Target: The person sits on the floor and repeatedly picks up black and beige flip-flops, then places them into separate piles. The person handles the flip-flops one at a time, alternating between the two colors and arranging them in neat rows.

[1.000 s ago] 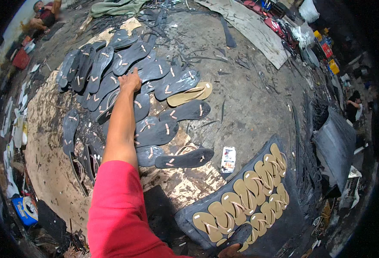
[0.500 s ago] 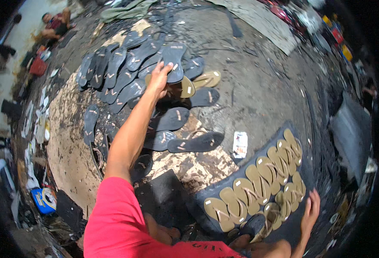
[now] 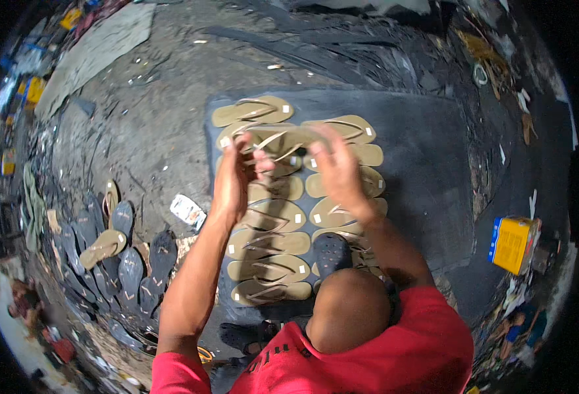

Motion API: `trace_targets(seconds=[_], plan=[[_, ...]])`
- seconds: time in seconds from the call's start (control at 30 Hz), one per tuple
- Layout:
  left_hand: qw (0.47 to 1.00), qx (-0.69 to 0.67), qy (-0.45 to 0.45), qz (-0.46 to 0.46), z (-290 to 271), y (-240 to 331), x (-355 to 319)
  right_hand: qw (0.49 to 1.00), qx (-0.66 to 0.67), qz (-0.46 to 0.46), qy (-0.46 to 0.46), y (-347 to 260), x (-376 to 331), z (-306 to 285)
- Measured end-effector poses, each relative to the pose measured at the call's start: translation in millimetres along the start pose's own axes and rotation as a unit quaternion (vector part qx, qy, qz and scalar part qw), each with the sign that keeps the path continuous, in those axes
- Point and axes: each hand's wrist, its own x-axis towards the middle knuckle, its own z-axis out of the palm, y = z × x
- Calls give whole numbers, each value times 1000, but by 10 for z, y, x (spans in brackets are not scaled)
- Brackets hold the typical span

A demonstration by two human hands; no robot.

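Both my hands hold one tan flip-flop (image 3: 288,139) above a dark mat (image 3: 427,171). My left hand (image 3: 231,178) grips its left end near the strap, and my right hand (image 3: 335,167) grips its right end. Under my hands, two columns of several tan flip-flops (image 3: 270,243) lie side by side on the mat. A bare knee (image 3: 350,308) and a dark clog (image 3: 332,253) show below them.
A pile of several dark flip-flops (image 3: 132,269), with a tan one (image 3: 102,246) among them, lies on the dirt floor at the left. A small white packet (image 3: 187,210) sits beside the mat. A yellow box (image 3: 513,244) stands at the right. Other people sit at the lower edges.
The view has swung from the dark flip-flop pile to the mat. My left hand left the pile, and both hands now hold a tan flip-flop over the rows.
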Motion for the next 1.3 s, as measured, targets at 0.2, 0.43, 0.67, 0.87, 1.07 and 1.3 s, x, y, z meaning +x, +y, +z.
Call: trace_targets(seconds=[0.2, 0.43, 0.67, 0.87, 1.07, 1.3], plan=[[980, 195, 30, 35, 444, -438, 1490, 950, 247, 70, 178, 985, 734, -1248], [975, 206, 87, -10, 449, -1002, 2427, 952, 215, 193, 100, 2050, 1431, -1484], [894, 436, 101, 30, 358, -1047, 2561, 977, 69, 190, 70, 2391, 1507, -1475], [705, 689, 43, 160, 469, -1017, 2611, 853, -521, -33, 0, 2320, 1652, -1747], [681, 691, -37, 241, 1341, -798, 2444, 904, -406, -115, -61, 2051, 1923, -1624], [798, 502, -12, 334, 404, -363, 1412, 902, -334, -12, -273, 2410, 1446, -2060]])
